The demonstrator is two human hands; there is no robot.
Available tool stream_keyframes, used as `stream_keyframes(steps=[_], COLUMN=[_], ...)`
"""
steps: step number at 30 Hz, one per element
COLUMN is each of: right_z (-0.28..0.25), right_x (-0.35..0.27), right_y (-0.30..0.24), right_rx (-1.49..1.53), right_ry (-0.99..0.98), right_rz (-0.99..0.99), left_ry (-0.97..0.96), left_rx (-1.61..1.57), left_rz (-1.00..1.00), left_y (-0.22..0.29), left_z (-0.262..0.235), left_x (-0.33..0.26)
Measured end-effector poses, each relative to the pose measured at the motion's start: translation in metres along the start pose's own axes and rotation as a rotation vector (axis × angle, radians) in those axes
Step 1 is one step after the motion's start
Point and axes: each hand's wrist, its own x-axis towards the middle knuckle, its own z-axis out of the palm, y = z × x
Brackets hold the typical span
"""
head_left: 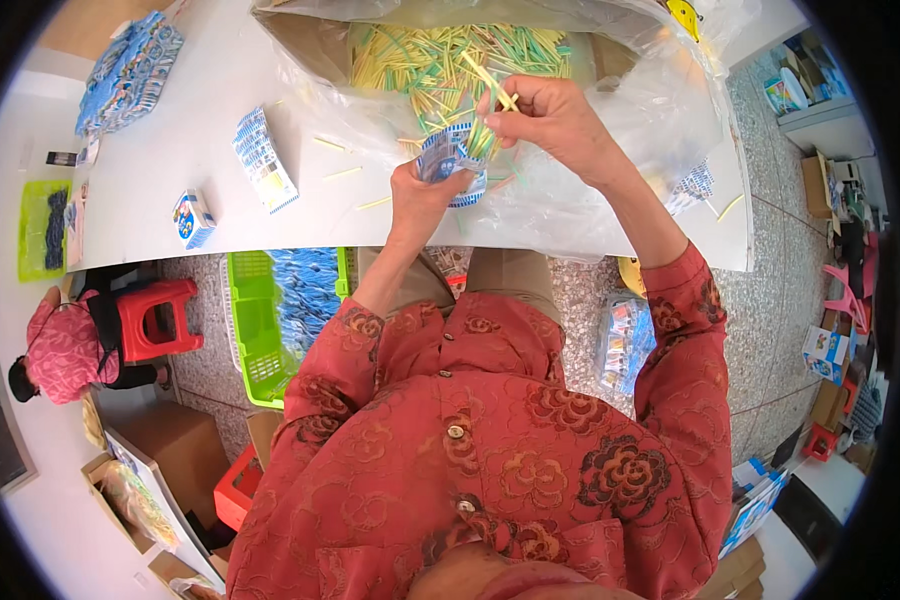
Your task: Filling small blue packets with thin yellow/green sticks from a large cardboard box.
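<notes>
My left hand [420, 203] grips a small blue-and-white printed packet [437, 158] near the table's front edge, its mouth turned up toward the right. My right hand [562, 122] pinches several thin yellow and green plastic sticks [481, 140]. Their lower ends reach the packet's mouth; whether they are inside it is hard to see. Just beyond both hands lies a large heap of the same yellow and green sticks [420, 60], in a carton lined with clear plastic [650, 120].
On the white table [210, 90] lie a flat packet [263, 165], a small blue-and-white box [193, 218], stacked packets [130, 75] and loose sticks. Below, a green basket [258, 335] holds blue packets. A person in pink [70, 345] is beside a red stool [158, 322] at left.
</notes>
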Motion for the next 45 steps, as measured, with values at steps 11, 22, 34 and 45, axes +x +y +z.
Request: stream_keyframes(steps=[11,22,34,45], right_z=[0.004,-0.002,-0.003,0.004], right_x=[0.012,0.025,0.022,0.022], right_y=[0.021,0.033,-0.005,-0.012], right_rx=[-0.130,-0.145,-0.540,-0.609], right_ry=[0.113,0.169,0.220,0.103], right_rz=[-0.104,-0.015,-0.327,-0.277], left_ry=[-0.010,0.001,0.013,-0.025], left_rx=[0.023,0.145,0.053,0.010], left_rz=[-0.009,-0.059,0.012,0.059], left_y=[-0.002,-0.002,-0.009,-0.002], left_z=[0.007,0.004,-0.003,-0.006], left_x=[0.021,0.038,0.032,0.020])
